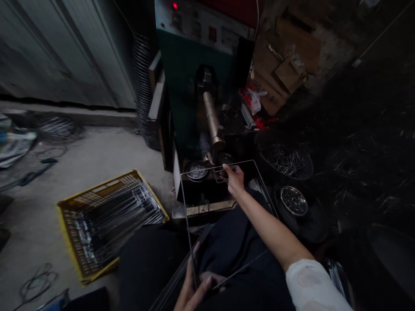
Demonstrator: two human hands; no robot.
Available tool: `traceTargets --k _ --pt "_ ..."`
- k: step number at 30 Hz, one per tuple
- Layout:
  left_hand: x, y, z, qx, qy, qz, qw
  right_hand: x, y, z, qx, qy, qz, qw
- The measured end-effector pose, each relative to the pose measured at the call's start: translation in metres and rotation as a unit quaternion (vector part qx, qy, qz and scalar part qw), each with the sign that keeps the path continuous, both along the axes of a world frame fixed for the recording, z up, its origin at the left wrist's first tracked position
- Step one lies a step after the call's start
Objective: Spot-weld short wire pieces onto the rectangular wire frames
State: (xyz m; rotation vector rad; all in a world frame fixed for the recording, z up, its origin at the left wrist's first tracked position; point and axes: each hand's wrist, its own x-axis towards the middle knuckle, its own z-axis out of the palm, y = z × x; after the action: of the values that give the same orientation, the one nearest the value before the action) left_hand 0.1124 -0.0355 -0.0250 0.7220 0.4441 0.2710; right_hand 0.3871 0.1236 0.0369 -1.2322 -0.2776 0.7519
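Nearest, the left hand [191,287] curls its fingers closed around the near corner of a thin rectangular wire frame [201,169]. Past it at left sits a yellow plastic crate [97,188] of long wire rods. The right hand [233,179], fingers together, pinches the frame's far edge before a green spot welder [181,82]; a steel dish [281,196] of short wires lies rightmost.

The right arm [269,220] reaches out toward twelve o'clock, the right hand [233,179] pinched closed, while the left hand [189,289] sits low at six o'clock, fingers [207,281] curled.
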Motion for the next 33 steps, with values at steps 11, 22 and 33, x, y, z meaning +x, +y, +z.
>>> traceTargets --k 11,22,33 --pt "0.01 -0.009 0.018 0.052 0.039 0.072 0.995 0.003 0.003 0.011 0.013 0.001 -0.002 1.0" --pt "0.012 -0.003 0.027 0.068 0.017 0.069 0.995 0.001 0.012 0.014 -0.002 -0.009 -0.005 1.0" --pt "0.007 0.003 0.025 0.075 0.033 0.048 0.995 0.003 0.012 0.02 -0.028 -0.017 0.008 0.999"
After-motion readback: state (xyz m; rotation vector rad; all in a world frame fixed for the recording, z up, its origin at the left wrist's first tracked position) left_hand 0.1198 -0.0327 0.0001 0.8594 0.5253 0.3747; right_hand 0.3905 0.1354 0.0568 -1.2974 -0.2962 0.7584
